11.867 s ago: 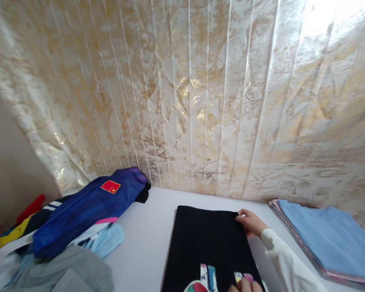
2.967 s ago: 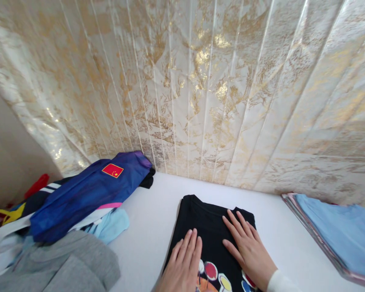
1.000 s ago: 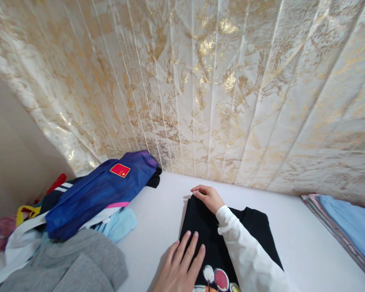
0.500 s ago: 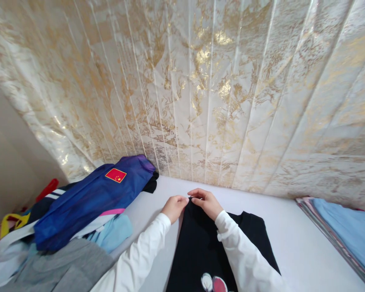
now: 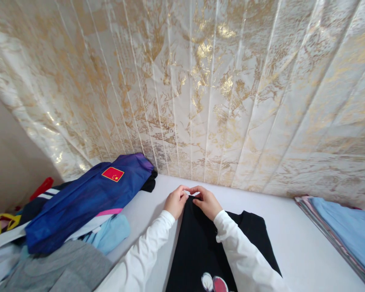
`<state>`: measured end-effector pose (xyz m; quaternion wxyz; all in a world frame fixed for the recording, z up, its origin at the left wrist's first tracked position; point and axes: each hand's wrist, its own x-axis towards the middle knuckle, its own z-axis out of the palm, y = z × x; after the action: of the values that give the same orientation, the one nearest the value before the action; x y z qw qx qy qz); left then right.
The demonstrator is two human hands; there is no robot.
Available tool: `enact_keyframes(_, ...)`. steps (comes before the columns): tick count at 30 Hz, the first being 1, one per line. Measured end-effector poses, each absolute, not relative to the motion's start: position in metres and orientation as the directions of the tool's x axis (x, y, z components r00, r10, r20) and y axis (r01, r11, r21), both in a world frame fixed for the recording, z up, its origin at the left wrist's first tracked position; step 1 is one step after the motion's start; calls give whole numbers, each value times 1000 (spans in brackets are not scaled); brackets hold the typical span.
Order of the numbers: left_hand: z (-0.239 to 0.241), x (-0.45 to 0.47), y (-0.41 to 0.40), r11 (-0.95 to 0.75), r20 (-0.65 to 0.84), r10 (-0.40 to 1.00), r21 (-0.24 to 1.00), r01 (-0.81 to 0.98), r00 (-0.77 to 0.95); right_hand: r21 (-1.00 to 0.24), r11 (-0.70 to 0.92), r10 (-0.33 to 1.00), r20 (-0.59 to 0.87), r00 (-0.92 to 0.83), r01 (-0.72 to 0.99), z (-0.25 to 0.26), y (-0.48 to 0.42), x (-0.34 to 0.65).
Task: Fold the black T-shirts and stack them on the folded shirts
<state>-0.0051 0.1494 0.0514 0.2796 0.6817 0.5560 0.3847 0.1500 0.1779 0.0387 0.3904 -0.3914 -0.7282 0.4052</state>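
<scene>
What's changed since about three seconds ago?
The left hand moved forward and the right hand leftward; from lying flat on the black shirt, both now pinch its far left corner. The clothes pile and folded stack stayed put.

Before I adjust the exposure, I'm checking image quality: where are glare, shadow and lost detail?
Head view: gold glints on the patterned curtain; head view: soft shadow on the white surface by the left hand; head view: black shirt so dark that surface detail barely shows.
</scene>
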Motion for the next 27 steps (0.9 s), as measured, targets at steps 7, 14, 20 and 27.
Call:
enact_keyframes(7, 55, -4, 139, -271, 292, 953, 696, 665, 83, -842, 391, 888, 239, -394, 371, 35, 178, 150)
enact_keyframes(14, 69, 12, 106, -212, 312, 949, 532, 820, 43, -792, 427, 886, 269, -378, 436, 28, 175, 146)
enact_keyframes(20, 44, 33, 23, -386, 84, 920, 364, 848, 383, -800, 407, 897, 259, -357, 441, 18, 179, 145)
enact_keyframes(27, 30, 34, 10, -390, -54, 908, 250, 887, 414, -753, 441, 889, 291, -353, 489, 20, 178, 146)
